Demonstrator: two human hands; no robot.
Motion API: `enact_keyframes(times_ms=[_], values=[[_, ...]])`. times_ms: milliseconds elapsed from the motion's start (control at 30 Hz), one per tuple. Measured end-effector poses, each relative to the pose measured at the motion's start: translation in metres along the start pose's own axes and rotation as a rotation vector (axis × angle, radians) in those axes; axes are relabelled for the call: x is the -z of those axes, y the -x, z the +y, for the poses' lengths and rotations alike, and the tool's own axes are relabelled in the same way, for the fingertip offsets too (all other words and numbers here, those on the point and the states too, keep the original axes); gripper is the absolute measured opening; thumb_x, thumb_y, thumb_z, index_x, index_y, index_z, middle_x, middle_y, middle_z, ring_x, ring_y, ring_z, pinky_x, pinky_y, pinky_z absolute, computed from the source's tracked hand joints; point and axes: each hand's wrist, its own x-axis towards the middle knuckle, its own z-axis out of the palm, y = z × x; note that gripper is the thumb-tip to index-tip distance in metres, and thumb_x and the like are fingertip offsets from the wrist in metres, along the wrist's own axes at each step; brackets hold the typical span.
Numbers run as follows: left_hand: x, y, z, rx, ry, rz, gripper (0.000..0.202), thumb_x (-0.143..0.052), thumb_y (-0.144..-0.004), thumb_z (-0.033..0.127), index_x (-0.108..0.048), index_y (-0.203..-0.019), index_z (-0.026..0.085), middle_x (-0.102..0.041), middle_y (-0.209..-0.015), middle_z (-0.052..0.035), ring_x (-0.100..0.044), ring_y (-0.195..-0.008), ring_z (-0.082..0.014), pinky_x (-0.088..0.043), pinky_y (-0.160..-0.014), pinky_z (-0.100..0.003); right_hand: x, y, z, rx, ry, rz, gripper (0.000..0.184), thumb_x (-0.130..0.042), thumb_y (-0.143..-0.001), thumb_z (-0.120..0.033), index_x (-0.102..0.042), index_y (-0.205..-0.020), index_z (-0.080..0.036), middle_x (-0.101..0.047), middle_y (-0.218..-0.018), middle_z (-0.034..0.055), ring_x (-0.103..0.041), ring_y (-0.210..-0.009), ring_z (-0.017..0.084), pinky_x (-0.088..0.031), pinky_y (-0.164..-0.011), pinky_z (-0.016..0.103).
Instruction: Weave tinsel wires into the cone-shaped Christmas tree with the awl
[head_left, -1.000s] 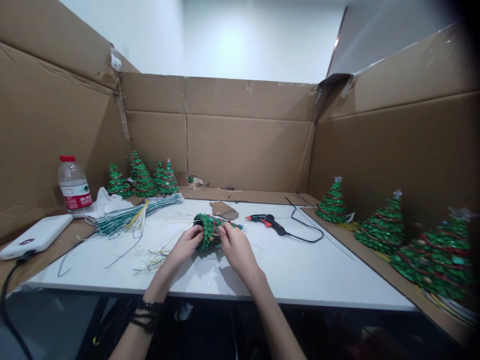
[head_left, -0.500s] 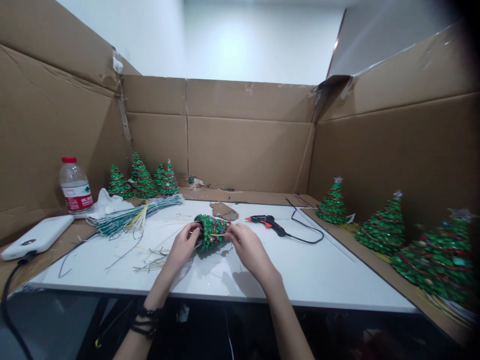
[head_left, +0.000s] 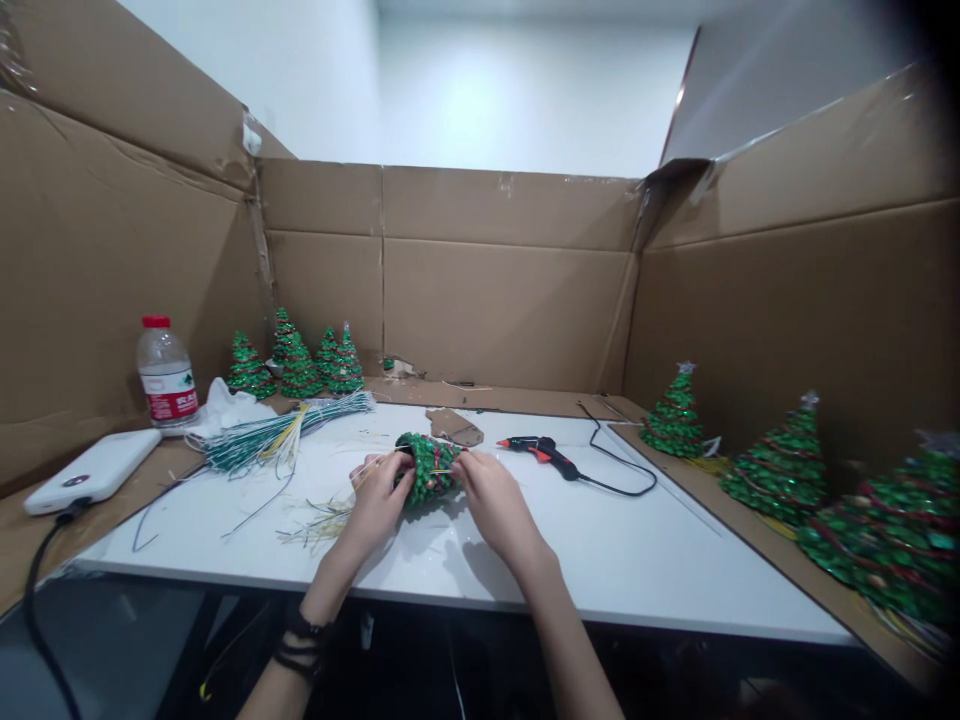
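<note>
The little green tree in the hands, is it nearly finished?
Done: three star-topped trees stand on the right, smaller trees at the back left. In hand: the left hand and right hand hold a small green tree on its side, covered in green with red bands. Probably left: no star shows on it, and a bundle of green strips and the glue gun lie untouched.

Label on bottle point(head_left: 166, 372) illegible; near-right tree point(head_left: 892, 540) blurred, clipped at dark edge; fingers point(head_left: 393, 486) cover near side of held tree point(head_left: 429, 468).
</note>
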Motion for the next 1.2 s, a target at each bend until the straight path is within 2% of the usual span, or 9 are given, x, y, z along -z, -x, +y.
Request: enact_keyframes(times_ms=[233, 367, 533, 733, 833, 1000, 1100, 1200], values=[[0.001, 0.001, 0.002, -0.007, 0.009, -0.017, 0.015, -0.039, -0.087, 0.025, -0.053, -0.090, 0.022, -0.064, -0.088, -0.0045, -0.055, -0.090, -0.0240, -0.030, -0.087, -0.043, 0.026, 0.010, 0.031, -0.115, 0.051, 0.013, 0.030, -0.034, -0.094, -0.015, -0.056, -0.074, -0.019, -0.064, -0.082, 0.0044, -0.055, -0.082, 0.020, -0.028, -0.074, 0.031], [0.002, 0.001, 0.004, -0.041, 0.003, -0.011, 0.017, -0.035, -0.089, 0.026, -0.051, -0.088, 0.022, -0.063, -0.091, -0.0049, -0.055, -0.091, -0.0235, -0.031, -0.086, -0.041, 0.033, 0.014, 0.040, -0.202, 0.033, 0.015, 0.027, -0.036, -0.093, -0.017, -0.054, -0.074, -0.019, -0.061, -0.083, 0.0055, -0.051, -0.082, 0.022, -0.030, -0.072, 0.031], [0.002, 0.001, 0.002, -0.105, 0.021, 0.010, 0.018, -0.035, -0.089, 0.028, -0.051, -0.084, 0.021, -0.062, -0.089, -0.0058, -0.055, -0.088, -0.0233, -0.035, -0.083, -0.039, 0.022, 0.009, 0.033, -0.138, -0.089, 0.052, 0.024, -0.035, -0.093, -0.017, -0.049, -0.073, -0.020, -0.057, -0.084, 0.0056, -0.050, -0.080, 0.020, -0.036, -0.069, 0.029], [-0.004, -0.002, -0.005, -0.172, -0.018, 0.003, 0.022, -0.033, -0.089, 0.025, -0.055, -0.086, 0.020, -0.061, -0.092, -0.0085, -0.054, -0.088, -0.0235, -0.040, -0.082, -0.038, -0.011, -0.001, 0.000, -0.062, -0.159, 0.045, 0.021, -0.035, -0.093, -0.016, -0.050, -0.078, -0.020, -0.059, -0.084, 0.0056, -0.055, -0.080, 0.020, -0.038, -0.068, 0.027], [-0.007, -0.002, -0.008, -0.177, -0.046, 0.006, 0.023, -0.032, -0.088, 0.023, -0.055, -0.084, 0.020, -0.060, -0.093, -0.0091, -0.054, -0.089, -0.0238, -0.041, -0.083, -0.039, -0.018, -0.002, -0.008, -0.062, -0.198, 0.036, 0.022, -0.033, -0.094, -0.016, -0.049, -0.078, -0.020, -0.060, -0.082, 0.0048, -0.055, -0.076, 0.018, -0.037, -0.066, 0.026], [-0.012, 0.000, -0.011, -0.171, 0.019, 0.077, 0.022, -0.031, -0.089, 0.024, -0.051, -0.082, 0.021, -0.056, -0.090, -0.0079, -0.051, -0.089, -0.0235, -0.041, -0.084, -0.040, -0.004, 0.001, 0.004, -0.152, -0.245, -0.013, 0.025, -0.034, -0.095, -0.028, -0.044, -0.074, -0.021, -0.059, -0.075, 0.0018, -0.053, -0.069, 0.017, -0.032, -0.059, 0.024], [-0.009, 0.000, -0.009, -0.143, 0.073, 0.074, 0.021, -0.031, -0.089, 0.024, -0.047, -0.076, 0.021, -0.054, -0.084, -0.0070, -0.050, -0.084, -0.0227, -0.041, -0.080, -0.039, 0.007, 0.003, 0.014, -0.175, -0.232, -0.014, 0.028, -0.037, -0.094, -0.031, -0.040, -0.068, -0.021, -0.057, -0.070, 0.0010, -0.051, -0.065, 0.017, -0.029, -0.057, 0.024], [-0.004, 0.000, -0.005, -0.122, 0.111, 0.076, 0.022, -0.032, -0.088, 0.025, -0.045, -0.070, 0.021, -0.054, -0.080, -0.0063, -0.050, -0.082, -0.0226, -0.041, -0.079, -0.038, 0.009, 0.003, 0.016, -0.165, -0.229, 0.003, 0.028, -0.037, -0.093, -0.032, -0.040, -0.067, -0.021, -0.057, -0.069, 0.0009, -0.050, -0.064, 0.016, -0.028, -0.056, 0.024]])
